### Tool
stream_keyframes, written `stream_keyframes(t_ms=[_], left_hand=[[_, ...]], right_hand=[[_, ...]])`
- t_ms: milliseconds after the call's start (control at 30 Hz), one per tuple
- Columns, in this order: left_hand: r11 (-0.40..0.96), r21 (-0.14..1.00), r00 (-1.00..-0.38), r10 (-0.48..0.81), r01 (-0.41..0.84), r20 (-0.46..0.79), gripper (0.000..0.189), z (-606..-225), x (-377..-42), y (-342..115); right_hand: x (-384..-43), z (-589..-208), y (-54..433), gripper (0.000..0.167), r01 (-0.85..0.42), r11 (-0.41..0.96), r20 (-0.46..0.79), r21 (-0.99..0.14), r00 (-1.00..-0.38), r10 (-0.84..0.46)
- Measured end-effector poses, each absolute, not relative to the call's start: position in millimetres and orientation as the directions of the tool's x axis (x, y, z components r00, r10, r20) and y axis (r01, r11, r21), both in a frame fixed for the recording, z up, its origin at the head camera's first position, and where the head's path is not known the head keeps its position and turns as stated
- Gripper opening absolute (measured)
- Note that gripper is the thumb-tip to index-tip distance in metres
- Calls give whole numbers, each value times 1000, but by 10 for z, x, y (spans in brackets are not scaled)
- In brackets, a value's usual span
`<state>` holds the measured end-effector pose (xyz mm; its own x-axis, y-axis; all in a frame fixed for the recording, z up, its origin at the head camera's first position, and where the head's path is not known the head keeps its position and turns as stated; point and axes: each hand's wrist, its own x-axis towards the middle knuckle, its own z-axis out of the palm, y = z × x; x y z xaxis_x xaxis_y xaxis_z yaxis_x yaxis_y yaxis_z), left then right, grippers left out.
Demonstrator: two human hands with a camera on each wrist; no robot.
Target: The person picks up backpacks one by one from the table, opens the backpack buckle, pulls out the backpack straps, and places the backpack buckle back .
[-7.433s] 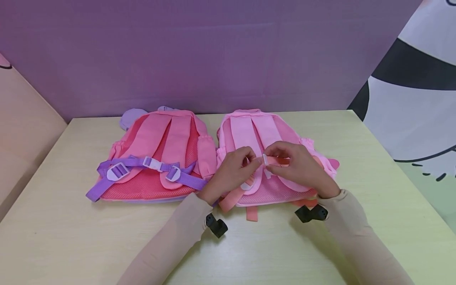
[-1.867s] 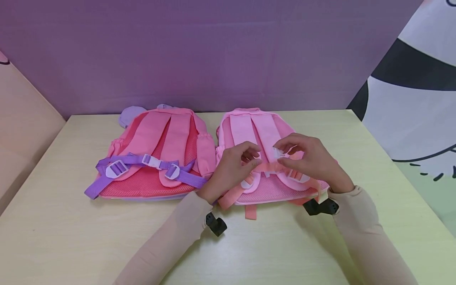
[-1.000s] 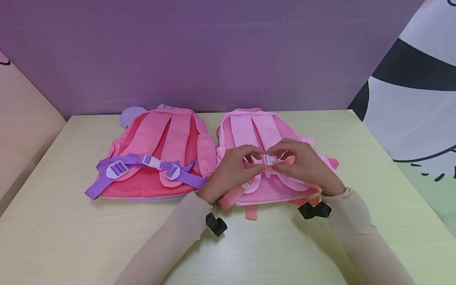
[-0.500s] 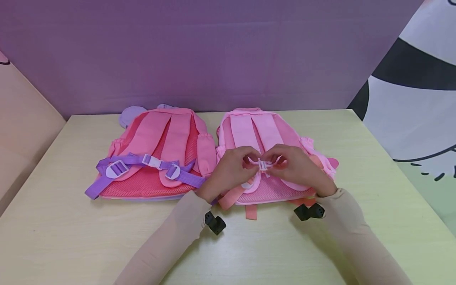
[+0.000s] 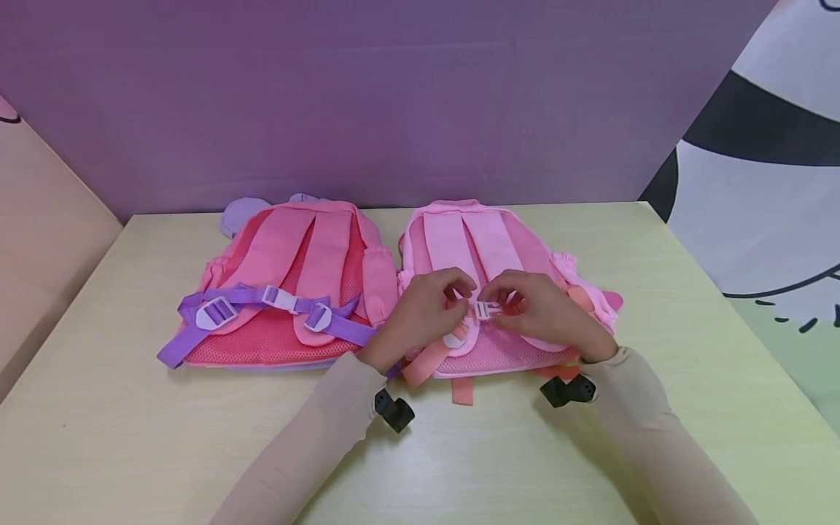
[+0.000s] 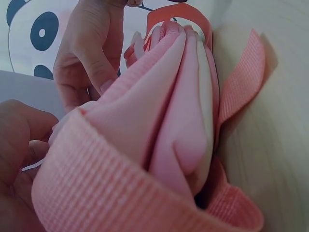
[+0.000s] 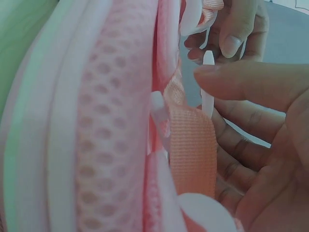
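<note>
A pink backpack (image 5: 436,248) lies with its shoulder straps facing up. Over it, my right hand (image 5: 547,313) pinches a white plastic buckle (image 5: 484,311) between thumb and fingers. The right wrist view shows this buckle piece edge-on, its tip sticking out past the thumb (image 7: 236,82), with an orange strap (image 7: 193,145) hanging beside it. My left hand (image 5: 426,310) is just left of the buckle, thumb and forefinger bent toward each other beside the orange webbing. I cannot tell what those fingertips hold. White adjusters sit on the lower strap ends.
To the left lies a coral backpack (image 5: 315,270), a purple strap (image 5: 236,297) joined across it by a white buckle (image 5: 280,300). Both bags rest on a light wooden table (image 5: 459,467). An orange strap end (image 5: 462,391) hangs below the pink bag. A purple backdrop rises behind.
My right hand came in from the right with the buckle and met my left fingers. In the last half second the fingertips drew slightly apart, leaving the buckle more exposed in the right hand.
</note>
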<state>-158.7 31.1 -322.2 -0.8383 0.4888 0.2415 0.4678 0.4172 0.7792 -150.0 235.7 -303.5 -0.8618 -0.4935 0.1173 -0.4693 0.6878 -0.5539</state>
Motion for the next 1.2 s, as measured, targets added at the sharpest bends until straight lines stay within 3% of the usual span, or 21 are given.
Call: stream_keyframes(t_ms=[400,867,1200], left_hand=[[411,772,-843,456,484,285,21,-3226,-1571,231],[410,782,-874,340,469,346,20,-3084,-1344,-220],[412,715,-825,314,565,471,19,-3054,-1206,-623]], right_hand=[[-1513,-3079,2330,26,-499,691,137,-522,-849,-510],[-1505,-3079,2314,24,-447,734,104,-512,-880,-463],[-1485,-3052,2298,24,-460,726,127,-512,-876,-466]])
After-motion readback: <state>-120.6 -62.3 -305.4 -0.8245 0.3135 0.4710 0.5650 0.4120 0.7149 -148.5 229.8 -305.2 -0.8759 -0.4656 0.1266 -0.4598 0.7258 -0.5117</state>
